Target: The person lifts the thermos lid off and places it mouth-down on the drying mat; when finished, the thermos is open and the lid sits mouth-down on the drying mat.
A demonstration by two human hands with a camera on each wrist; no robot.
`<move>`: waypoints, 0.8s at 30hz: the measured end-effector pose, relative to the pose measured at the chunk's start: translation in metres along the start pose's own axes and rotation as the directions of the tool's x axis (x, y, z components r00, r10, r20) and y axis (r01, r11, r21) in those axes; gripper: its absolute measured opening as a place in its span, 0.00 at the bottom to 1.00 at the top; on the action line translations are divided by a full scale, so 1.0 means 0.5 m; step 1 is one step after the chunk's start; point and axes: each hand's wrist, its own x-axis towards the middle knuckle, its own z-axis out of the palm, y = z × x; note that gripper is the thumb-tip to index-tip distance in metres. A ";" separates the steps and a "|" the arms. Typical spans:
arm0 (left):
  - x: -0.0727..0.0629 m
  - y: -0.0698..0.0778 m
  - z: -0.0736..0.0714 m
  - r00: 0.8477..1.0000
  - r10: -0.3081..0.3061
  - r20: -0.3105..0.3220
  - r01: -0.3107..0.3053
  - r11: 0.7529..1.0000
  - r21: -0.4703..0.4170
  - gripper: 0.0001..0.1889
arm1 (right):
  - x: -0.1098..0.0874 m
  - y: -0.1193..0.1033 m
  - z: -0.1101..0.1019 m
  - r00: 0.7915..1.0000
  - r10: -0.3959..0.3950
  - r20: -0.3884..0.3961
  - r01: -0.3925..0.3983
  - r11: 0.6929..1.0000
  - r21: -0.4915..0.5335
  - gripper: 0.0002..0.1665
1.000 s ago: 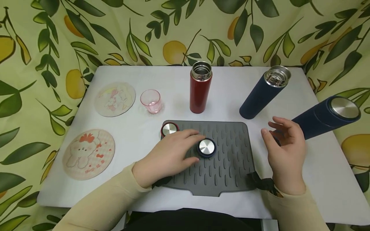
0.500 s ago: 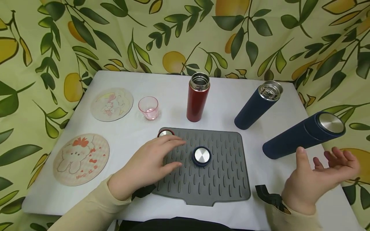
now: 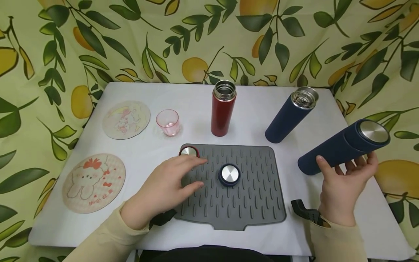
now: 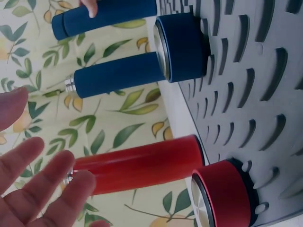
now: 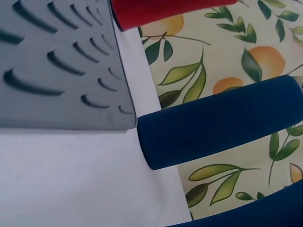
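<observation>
On the right stands a capped dark blue thermos bottle (image 3: 340, 147) with a silver-topped lid. My right hand (image 3: 345, 189) holds it from the near side, thumb on its left and the other fingers round the right side, tips partly hidden. My left hand (image 3: 160, 189) hovers over the left edge of the grey ridged mat (image 3: 258, 200), fingers spread and holding nothing. Just beyond its fingers is a red lid (image 3: 190, 151), partly covered in the head view. A blue lid (image 3: 230, 174) with a silver top sits mid-mat.
Behind the mat stand an uncapped red thermos bottle (image 3: 223, 112) and an uncapped blue one (image 3: 288, 118). A pink glass (image 3: 168, 123) and two round printed mats, one nearer (image 3: 95, 182) and one farther (image 3: 127, 120), lie left. Patterned cloth (image 3: 196, 36) hangs behind the white table (image 3: 183, 240).
My right hand swung out to the right, then came in against the capped blue thermos bottle. My left hand drew back leftward from the blue lid.
</observation>
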 end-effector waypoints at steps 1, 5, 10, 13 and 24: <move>-0.001 -0.001 -0.001 1.000 0.002 -0.014 -0.002 1.000 0.000 0.30 | 0.002 0.002 0.000 1.000 0.003 0.006 -0.003 1.000 -0.013 0.68; -0.001 -0.005 -0.003 0.997 0.035 -0.065 -0.035 0.999 -0.001 0.28 | 0.010 0.012 -0.003 1.000 0.014 0.015 -0.014 1.000 -0.020 0.69; 0.001 -0.006 -0.003 0.994 0.070 -0.085 -0.071 0.998 0.001 0.27 | 0.016 0.017 -0.008 0.999 0.043 0.017 -0.042 0.998 -0.045 0.68; 0.001 -0.005 -0.004 0.995 0.062 -0.075 -0.062 0.998 -0.001 0.27 | 0.019 0.017 -0.008 0.997 0.072 0.034 -0.069 0.995 -0.073 0.67; -0.005 -0.007 -0.008 0.996 0.043 -0.080 -0.043 0.999 0.002 0.27 | 0.020 0.018 0.005 0.997 0.069 0.029 -0.065 0.991 -0.114 0.61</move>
